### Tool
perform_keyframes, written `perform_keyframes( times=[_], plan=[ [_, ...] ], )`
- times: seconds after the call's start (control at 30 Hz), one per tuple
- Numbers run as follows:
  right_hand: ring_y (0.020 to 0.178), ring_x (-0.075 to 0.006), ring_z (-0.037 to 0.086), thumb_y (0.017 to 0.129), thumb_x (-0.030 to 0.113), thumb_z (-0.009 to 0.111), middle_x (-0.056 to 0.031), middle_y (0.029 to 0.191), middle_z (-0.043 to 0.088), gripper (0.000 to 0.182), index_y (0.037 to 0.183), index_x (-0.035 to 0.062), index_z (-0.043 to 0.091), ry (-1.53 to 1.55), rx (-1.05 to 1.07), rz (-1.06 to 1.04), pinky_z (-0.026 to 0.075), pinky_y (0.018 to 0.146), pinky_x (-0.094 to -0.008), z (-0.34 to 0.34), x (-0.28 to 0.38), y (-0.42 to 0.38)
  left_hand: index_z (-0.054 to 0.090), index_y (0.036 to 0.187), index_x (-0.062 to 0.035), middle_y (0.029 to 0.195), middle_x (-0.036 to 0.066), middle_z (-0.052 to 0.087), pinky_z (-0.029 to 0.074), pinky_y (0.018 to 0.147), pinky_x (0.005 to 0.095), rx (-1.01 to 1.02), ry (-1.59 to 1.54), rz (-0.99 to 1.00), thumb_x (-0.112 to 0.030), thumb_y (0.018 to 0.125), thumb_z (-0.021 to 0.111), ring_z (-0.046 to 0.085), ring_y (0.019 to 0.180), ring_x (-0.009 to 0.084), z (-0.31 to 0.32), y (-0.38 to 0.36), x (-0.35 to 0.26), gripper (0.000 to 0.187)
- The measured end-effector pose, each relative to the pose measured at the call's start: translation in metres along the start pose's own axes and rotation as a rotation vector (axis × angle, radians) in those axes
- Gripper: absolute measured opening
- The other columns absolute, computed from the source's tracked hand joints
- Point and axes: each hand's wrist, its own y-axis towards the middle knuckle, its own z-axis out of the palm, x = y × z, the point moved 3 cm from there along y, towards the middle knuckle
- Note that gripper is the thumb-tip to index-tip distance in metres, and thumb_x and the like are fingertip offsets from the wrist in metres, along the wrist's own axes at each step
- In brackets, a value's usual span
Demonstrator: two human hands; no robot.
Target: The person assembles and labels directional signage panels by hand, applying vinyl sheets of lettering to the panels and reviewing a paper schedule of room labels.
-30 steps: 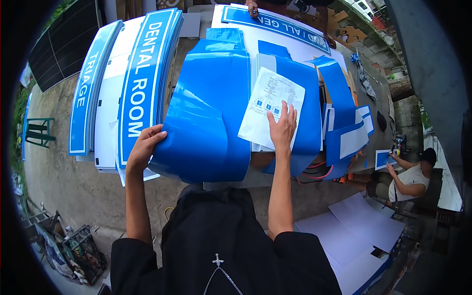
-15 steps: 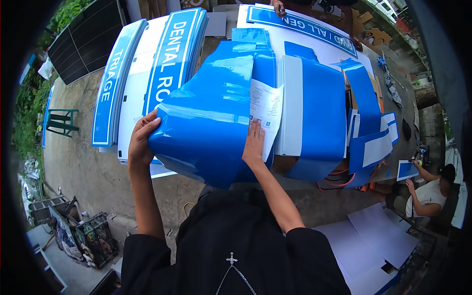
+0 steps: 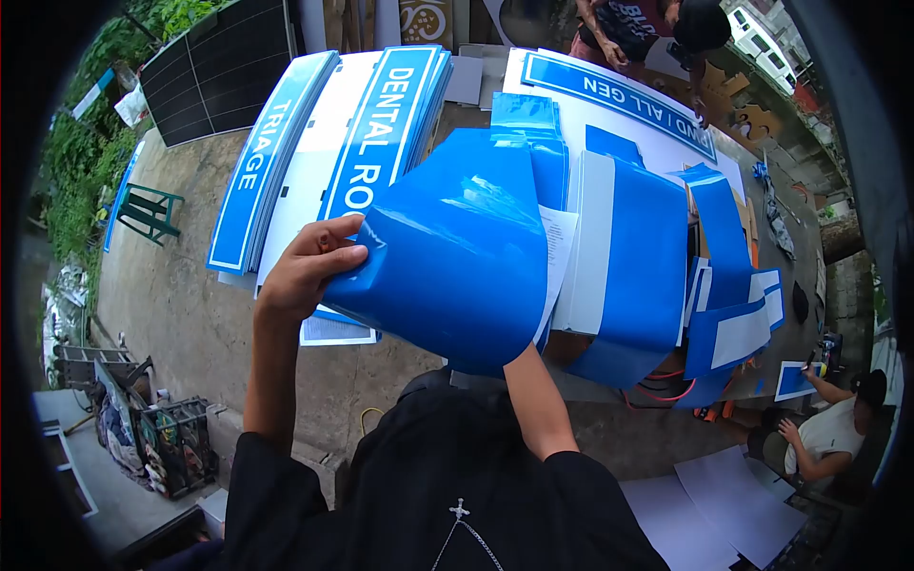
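Note:
A large glossy blue sheet (image 3: 457, 247) lies curved over the near middle of the table. Its left edge is pinched between the thumb and fingers of my left hand (image 3: 319, 257). The right forearm runs up to the sheet's lower right edge, and my right hand is hidden beneath it. Just right of there, a printed white paper (image 3: 560, 247) shows partly from under the sheet. Beside the paper rests a stack with a pale side strip and a blue sheet (image 3: 647, 257) over it. Stacked signs reading DENTAL RO (image 3: 388, 124) and TRIAGE (image 3: 262, 157) lie to the left.
At the far side a person (image 3: 633, 38) leans over a long blue sign (image 3: 619, 88). Another person (image 3: 833, 438) sits at the lower right near white sheets (image 3: 733, 504). A green stool (image 3: 148, 211) and a solar panel (image 3: 219, 71) are on the left.
The blue sheet's right part now covers my right hand and most of the printed paper. My left hand still grips the left edge. The view has shifted, showing more of the far person.

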Motion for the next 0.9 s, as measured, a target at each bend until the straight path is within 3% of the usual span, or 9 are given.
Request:
perform_keyframes(
  times=[0.13,0.37,0.5,0.57,0.63,0.7,0.8,0.87,0.9],
  plan=[
    [0.139,-0.0448,0.022,0.088,0.063,0.037,-0.0234,0.153,0.02,0.089,0.151,0.0043,0.013,0.485,0.036,0.003,0.03,0.106,-0.0573,0.051,0.034,0.013,0.058,0.121,0.0077,0.107,0.018,0.068,0.055,0.083,0.0318,0.133,0.066,-0.04,-0.011,0.087,0.067,0.068,0.088,0.0182,-0.045,-0.066,-0.016,0.04],
    [0.138,-0.0427,0.029,0.087,0.075,0.028,-0.0208,0.152,0.025,0.095,0.15,0.0059,0.014,0.519,0.146,-0.237,0.039,0.102,-0.0571,0.08,0.133,0.026,0.057,0.122,0.008,0.103,0.015,0.069,0.055,0.078,0.0292,0.197,0.278,-0.048,-0.009,0.089,0.065,0.068,0.083,0.018,-0.107,-0.149,0.002,0.038],
    [0.13,-0.0397,0.042,0.095,0.051,0.046,-0.0259,0.141,0.042,0.075,0.139,-0.0089,0.034,0.32,0.324,-0.352,0.036,0.106,-0.0538,0.041,0.186,0.041,0.06,0.117,0.0101,0.102,0.018,0.069,0.056,0.081,0.0343,0.194,0.213,-0.07,-0.004,0.085,0.067,0.068,0.088,0.0228,-0.129,-0.159,0.007,0.035],
    [0.126,-0.0393,0.048,0.097,0.037,0.047,-0.0257,0.133,0.051,0.057,0.131,-0.0092,0.045,0.476,0.696,-0.145,0.038,0.106,-0.052,0.007,0.212,0.058,0.06,0.116,0.01,0.1,0.02,0.069,0.058,0.072,0.0312,0.204,0.234,-0.015,-0.009,0.085,0.067,0.07,0.079,0.0216,-0.141,-0.154,0.009,0.037],
    [0.127,-0.0384,0.046,0.099,0.025,0.046,-0.0266,0.135,0.049,0.048,0.132,-0.0102,0.045,0.408,0.842,-0.1,0.034,0.108,-0.0522,-0.016,0.237,0.058,0.06,0.116,0.0098,0.097,0.021,0.069,0.058,0.064,0.0278,0.202,0.312,-0.014,-0.016,0.085,0.067,0.069,0.067,0.0183,-0.142,-0.143,-0.001,0.041],
    [0.126,-0.0381,0.047,0.099,0.019,0.049,-0.0254,0.137,0.048,0.044,0.131,-0.0095,0.046,0.289,0.565,-0.139,0.034,0.109,-0.0497,-0.06,0.265,0.074,0.06,0.12,0.0051,0.093,0.017,0.07,0.055,0.056,0.0227,0.134,0.449,0.029,-0.022,0.085,0.068,0.066,0.056,0.0165,-0.151,-0.129,0.004,0.045],
    [0.127,-0.0343,0.047,0.099,0.018,0.048,-0.0228,0.138,0.048,0.042,0.13,-0.0092,0.047,0.25,0.645,-0.064,0.033,0.11,-0.047,-0.122,0.315,0.087,0.061,0.127,-0.0094,0.125,0.018,0.059,0.048,0.094,0.0399,0.054,0.63,-0.135,-0.034,0.085,0.068,0.058,0.112,0.0309,-0.146,-0.103,-0.007,0.049],
    [0.127,-0.0323,0.046,0.1,0.018,0.047,-0.0212,0.139,0.047,0.04,0.131,-0.0088,0.047,0.25,0.687,-0.037,0.033,0.111,-0.0463,-0.152,0.34,0.079,0.059,0.128,-0.009,0.135,0.02,0.051,0.04,0.103,0.0447,0.097,0.663,-0.229,-0.036,0.085,0.068,0.049,0.124,0.0356,-0.139,-0.08,-0.01,0.052],
    [0.126,-0.0317,0.046,0.1,0.018,0.046,-0.0205,0.139,0.047,0.04,0.131,-0.0084,0.047,0.273,0.754,-0.005,0.033,0.111,-0.0464,-0.156,0.353,0.065,0.059,0.128,-0.0077,0.133,0.02,0.052,0.044,0.1,0.0457,0.132,0.703,-0.162,-0.039,0.087,0.066,0.051,0.121,0.036,-0.14,-0.068,-0.006,0.053]
  ],
)
